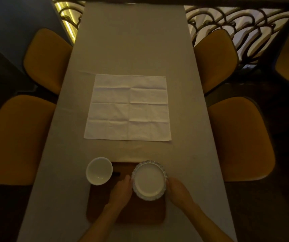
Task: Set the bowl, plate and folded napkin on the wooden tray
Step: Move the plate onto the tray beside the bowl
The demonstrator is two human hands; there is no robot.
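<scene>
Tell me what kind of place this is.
Probably a restaurant or dining room: a long cloth-covered table flanked by mustard upholstered chairs, an ornate scrolled metal railing behind, and a white unfolded napkin laid out.

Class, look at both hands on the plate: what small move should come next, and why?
Probably lower the plate flat onto the wooden tray and let go. The left hand and right hand grip its opposite edges over the tray's right side, the bowl sits at the tray's far-left corner, and the napkin lies unfolded beyond.
</scene>
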